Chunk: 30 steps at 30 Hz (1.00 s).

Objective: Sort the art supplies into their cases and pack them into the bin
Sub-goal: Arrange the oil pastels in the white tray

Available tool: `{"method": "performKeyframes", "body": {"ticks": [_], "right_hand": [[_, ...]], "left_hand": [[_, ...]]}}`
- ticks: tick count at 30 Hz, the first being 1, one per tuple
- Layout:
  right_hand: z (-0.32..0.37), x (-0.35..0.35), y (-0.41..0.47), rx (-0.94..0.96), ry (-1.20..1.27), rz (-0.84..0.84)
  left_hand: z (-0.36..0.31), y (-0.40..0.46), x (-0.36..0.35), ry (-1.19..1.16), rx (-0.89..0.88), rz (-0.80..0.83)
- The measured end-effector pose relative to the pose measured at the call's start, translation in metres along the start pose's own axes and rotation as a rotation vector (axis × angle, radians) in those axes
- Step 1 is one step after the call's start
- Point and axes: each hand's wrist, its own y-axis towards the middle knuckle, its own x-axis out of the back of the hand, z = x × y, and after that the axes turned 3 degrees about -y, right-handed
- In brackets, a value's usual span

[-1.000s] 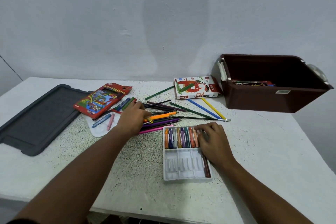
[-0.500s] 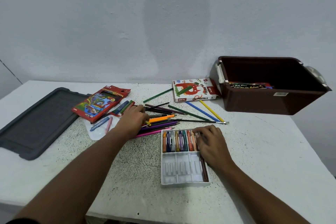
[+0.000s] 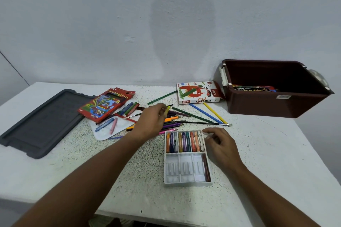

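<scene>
left hand [image 3: 150,121] pinching a yellow pastel [image 3: 167,111] over the pencil pile | right hand [image 3: 219,143] loosely curled, empty, beside the pastel tray [image 3: 186,173]

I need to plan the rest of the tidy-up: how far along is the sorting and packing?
Early to midway. Done: a printed case lies in the brown bin, and the pastel tray has its far row filled. In hand: the left hand pinches a yellow pastel; the right hand rests beside the tray. Left: the tray's near row, the loose coloured pencils, both boxes, the lid.
</scene>
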Motion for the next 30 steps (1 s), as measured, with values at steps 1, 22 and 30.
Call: {"method": "performKeyframes", "body": {"ticks": [1, 22, 30], "right_hand": [[0.000, 0.001, -0.001, 0.007, -0.007, 0.004], [-0.005, 0.006, -0.002, -0.066, 0.124, -0.041], [-0.006, 0.006, -0.002, -0.042, 0.123, -0.042]], "left_hand": [[-0.005, -0.004, -0.005, -0.068, 0.044, 0.024], [-0.057, -0.067, -0.054, -0.301, 0.111, 0.251], [-0.063, -0.069, -0.063, -0.176, 0.048, 0.307]]}}
